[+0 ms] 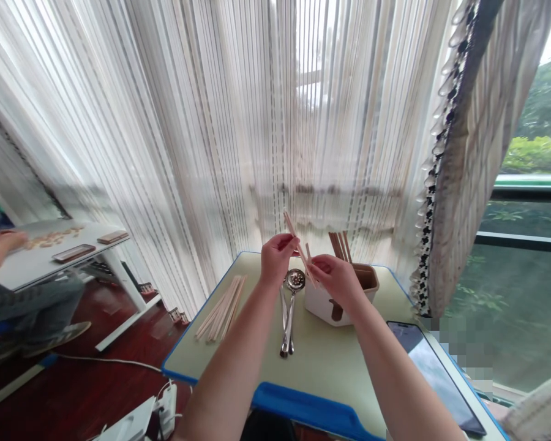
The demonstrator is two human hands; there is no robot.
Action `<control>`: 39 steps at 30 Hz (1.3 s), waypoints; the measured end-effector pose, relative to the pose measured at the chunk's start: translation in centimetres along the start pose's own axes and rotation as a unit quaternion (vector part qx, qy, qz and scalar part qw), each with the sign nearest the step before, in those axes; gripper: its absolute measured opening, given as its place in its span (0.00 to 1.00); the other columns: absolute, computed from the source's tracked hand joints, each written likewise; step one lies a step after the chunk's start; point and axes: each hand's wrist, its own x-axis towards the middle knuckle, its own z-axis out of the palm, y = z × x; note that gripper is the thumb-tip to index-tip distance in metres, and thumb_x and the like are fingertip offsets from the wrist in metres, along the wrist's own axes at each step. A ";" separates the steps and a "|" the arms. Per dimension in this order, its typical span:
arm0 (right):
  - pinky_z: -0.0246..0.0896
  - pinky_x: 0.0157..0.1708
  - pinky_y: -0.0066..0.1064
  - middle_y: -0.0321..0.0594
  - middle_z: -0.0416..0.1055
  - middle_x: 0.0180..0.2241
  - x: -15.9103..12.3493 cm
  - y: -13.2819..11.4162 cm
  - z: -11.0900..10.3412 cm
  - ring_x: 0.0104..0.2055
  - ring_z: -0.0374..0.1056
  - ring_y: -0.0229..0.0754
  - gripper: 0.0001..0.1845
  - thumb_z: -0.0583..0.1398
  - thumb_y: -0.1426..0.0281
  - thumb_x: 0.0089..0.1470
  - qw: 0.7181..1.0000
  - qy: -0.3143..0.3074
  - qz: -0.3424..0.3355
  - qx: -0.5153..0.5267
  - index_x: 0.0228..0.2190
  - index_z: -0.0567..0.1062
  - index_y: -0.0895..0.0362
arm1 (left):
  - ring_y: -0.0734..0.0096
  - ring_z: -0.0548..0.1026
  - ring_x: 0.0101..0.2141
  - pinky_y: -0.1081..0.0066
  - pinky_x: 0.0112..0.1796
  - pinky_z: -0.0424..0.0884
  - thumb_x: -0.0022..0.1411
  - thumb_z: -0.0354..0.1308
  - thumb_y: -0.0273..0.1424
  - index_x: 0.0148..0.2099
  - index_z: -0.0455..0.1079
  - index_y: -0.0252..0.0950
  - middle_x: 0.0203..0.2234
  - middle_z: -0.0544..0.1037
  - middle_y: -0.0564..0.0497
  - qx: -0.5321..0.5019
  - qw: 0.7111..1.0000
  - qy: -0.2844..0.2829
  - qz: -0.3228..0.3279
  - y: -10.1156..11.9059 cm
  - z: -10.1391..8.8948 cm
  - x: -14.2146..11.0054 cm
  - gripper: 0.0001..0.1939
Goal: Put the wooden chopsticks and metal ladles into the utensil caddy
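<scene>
In the head view, the left hand (278, 254) and the right hand (333, 272) were raised together over the counter (321, 373), both grasping a few pale chopsticks (303, 254): the left pinched them between thumb and fingers around the middle, while the right's fingertips closed on them lower down. Their long axis slanted from upper left to lower right, the lower ends pointing toward the white container (324, 304) with the brown rim, which stood just beyond and below the right hand. That hand was the nearer to its opening, and its wrist and forearm hid part of the rim; whether the lower ends touched the container could not be told. Darker brown chopsticks (340, 242) stood upright at the container's far side, leaving part of the mouth open to the right. Left of the container, partly below the hands, lay a slotted ladle (296, 280), its handle toward the person and crossed with another metal utensil's. Farther left, past the left forearm, a loose fan of pale chopsticks (223, 309) lay pointing away from the person. A tablet (434, 373) rested along the right edge, beside the right forearm, and a sheer curtain (202, 122) hung behind the counter.
</scene>
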 end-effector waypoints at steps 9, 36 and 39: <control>0.60 0.32 0.27 0.38 0.76 0.30 5.2 0.0 -0.7 0.31 0.70 0.38 0.12 0.56 0.64 0.50 0.995 -0.048 -0.006 -0.084 0.32 0.76 0.55 | 0.71 0.74 0.25 0.69 0.27 0.76 0.45 0.63 0.39 0.33 0.70 0.31 0.24 0.75 0.50 0.097 0.994 -0.048 0.001 0.0 1.1 4.1 0.17; 0.54 0.26 0.26 0.40 0.75 0.26 6.2 3.7 1.4 0.26 0.67 0.38 0.10 0.56 0.67 0.49 0.963 -0.177 0.020 -0.202 0.25 0.77 0.55 | 0.72 0.74 0.26 0.68 0.30 0.76 0.45 0.64 0.40 0.33 0.74 0.30 0.25 0.77 0.47 0.153 0.976 -0.099 -0.118 -3.4 -0.5 5.6 0.18; 0.54 0.26 0.27 0.39 0.74 0.24 6.6 4.3 1.4 0.24 0.66 0.38 0.10 0.56 0.68 0.49 0.953 -0.208 0.032 -0.217 0.24 0.77 0.55 | 0.72 0.75 0.26 0.67 0.32 0.75 0.46 0.63 0.39 0.34 0.74 0.30 0.25 0.77 0.47 0.157 0.977 -0.092 -0.112 -3.8 -0.6 6.1 0.17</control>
